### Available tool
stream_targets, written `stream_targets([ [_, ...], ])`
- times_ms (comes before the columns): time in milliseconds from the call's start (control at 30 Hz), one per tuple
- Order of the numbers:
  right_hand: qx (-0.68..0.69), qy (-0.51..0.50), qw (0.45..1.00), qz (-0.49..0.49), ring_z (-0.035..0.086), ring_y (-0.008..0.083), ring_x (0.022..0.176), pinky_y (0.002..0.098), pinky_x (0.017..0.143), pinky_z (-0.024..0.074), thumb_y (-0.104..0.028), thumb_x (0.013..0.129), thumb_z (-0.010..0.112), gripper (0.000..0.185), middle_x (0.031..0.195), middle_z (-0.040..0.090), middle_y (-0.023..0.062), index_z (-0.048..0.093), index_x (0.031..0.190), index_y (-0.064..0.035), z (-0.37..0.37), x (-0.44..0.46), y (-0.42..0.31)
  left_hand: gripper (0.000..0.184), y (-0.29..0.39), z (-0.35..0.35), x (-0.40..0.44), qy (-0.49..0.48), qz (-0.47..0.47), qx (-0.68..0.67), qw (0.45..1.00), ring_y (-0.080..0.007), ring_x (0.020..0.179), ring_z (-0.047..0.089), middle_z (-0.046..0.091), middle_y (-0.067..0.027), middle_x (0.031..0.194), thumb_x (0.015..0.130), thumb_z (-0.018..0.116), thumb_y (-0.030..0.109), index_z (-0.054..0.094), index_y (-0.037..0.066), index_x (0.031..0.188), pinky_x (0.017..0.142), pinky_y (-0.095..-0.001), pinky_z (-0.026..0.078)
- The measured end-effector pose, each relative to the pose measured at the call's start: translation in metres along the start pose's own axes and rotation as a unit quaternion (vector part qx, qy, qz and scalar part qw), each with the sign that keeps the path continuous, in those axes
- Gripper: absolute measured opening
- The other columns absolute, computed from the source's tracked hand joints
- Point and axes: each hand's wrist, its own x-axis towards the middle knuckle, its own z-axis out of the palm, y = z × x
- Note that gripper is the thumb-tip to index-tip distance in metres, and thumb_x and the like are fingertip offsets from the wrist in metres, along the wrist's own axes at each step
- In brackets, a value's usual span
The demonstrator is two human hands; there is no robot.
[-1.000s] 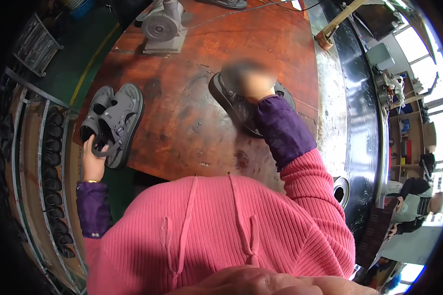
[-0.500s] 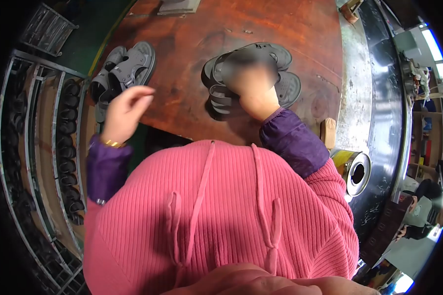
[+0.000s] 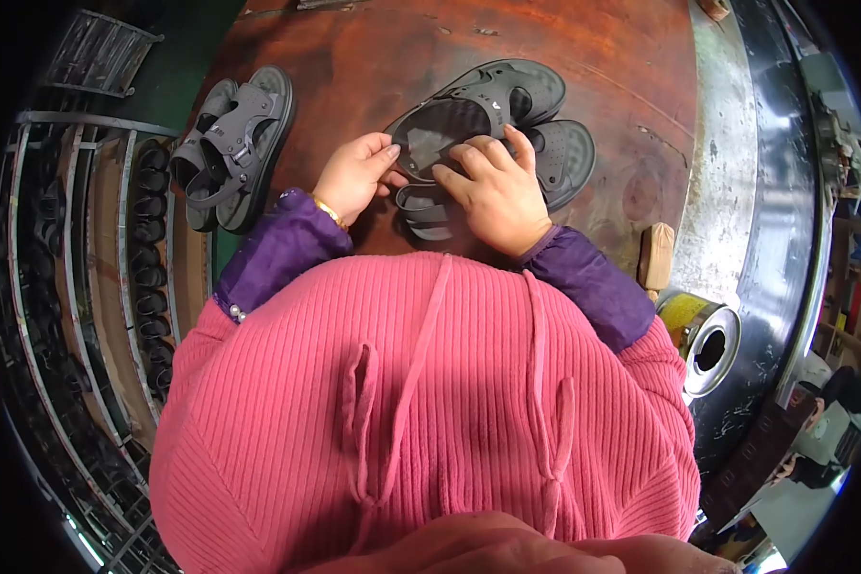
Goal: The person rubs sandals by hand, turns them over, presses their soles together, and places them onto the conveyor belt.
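A dark grey sandal [image 3: 531,84] lies slantwise on the reddish-brown worktable [image 3: 354,77], partly over its mate, another grey sandal [image 3: 572,165]. At the heel end of the upper sandal, my left hand [image 3: 356,177] pinches the back strap between thumb and fingers. My right hand [image 3: 497,196] is bent over the near side of the same sandal, its fingers curled against the upper; their tips are partly hidden. A pale patch shows on the insole between the hands. To the left stands another pair of grey sandals [image 3: 253,134], side by side and untouched.
Metal racks [image 3: 115,124] with rows of dark footwear stand at the left, below table height. Along the right table edge are a wooden block [image 3: 656,256] and a yellow-sided can [image 3: 713,346] with a hole in its top. A dark shiny surface [image 3: 765,191] runs beyond.
My left hand has moved right, from beside the left pair to the upper sandal's heel. My right hand, blurred before, has come nearer to me and rests at the sandal's near side.
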Motion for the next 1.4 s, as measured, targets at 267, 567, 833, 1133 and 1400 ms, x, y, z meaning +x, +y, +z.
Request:
stream_targets([
  [267,0.016,-0.018,1.000,-0.013,0.054,0.0194,0.117,0.0539,0.115,0.0255,-0.020,0.084,0.059,0.024,0.107,0.062,-0.0008,0.073,0.103,-0.0180,-0.001,0.005,0.005,0.021,-0.003,-0.004,-0.004,-0.026,0.016,-0.036,0.999,-0.0079,0.076,0.062,0.068,0.0022,0.093,0.104,0.053,0.025,0.065,0.009,0.109,0.067,-0.0214,0.044],
  [567,0.055,0.036,0.997,0.032,0.057,0.0243,0.115,0.0495,0.108,0.0334,-0.015,0.081,0.066,0.024,0.114,0.064,0.0020,0.071,0.105,-0.0162,-0.038,-0.009,0.011,0.071,0.016,-0.007,-0.019,-0.135,0.317,0.524,0.779,-0.0322,0.144,0.031,0.040,-0.0133,0.153,0.080,0.071,0.025,0.047,0.007,0.145,0.113,-0.0506,0.023],
  [833,0.116,0.116,0.933,0.321,0.062,0.0348,0.099,0.0406,0.086,0.0485,-0.006,0.082,0.068,0.027,0.106,0.066,0.0133,0.065,0.109,-0.0059,-0.046,-0.107,0.002,0.088,0.009,0.036,-0.019,-0.078,0.385,0.512,0.764,-0.0358,0.136,0.041,0.045,-0.0190,0.148,0.073,0.077,0.032,0.040,0.001,0.147,0.109,-0.0485,0.032],
  [1133,0.229,0.042,0.871,0.433,0.066,0.0320,0.090,0.0409,0.082,0.0531,-0.017,0.087,0.072,0.043,0.106,0.062,0.0171,0.056,0.124,-0.0027,-0.044,-0.115,-0.022,0.107,0.030,0.070,-0.008,-0.089,0.348,0.583,0.729,-0.0428,0.131,0.045,0.044,-0.0282,0.145,0.063,0.084,0.047,0.038,-0.010,0.140,0.110,-0.0500,0.036],
  [1400,0.310,0.029,0.865,0.393,0.066,0.0264,0.087,0.0382,0.082,0.0535,-0.021,0.089,0.072,0.047,0.110,0.065,0.0161,0.054,0.128,-0.0015,-0.030,-0.107,-0.010,0.037,0.010,0.090,0.043,0.082,0.423,0.468,0.771,-0.0435,0.102,0.060,0.063,-0.0244,0.111,0.089,0.069,0.029,0.067,-0.003,0.107,0.090,-0.0500,0.048],
])
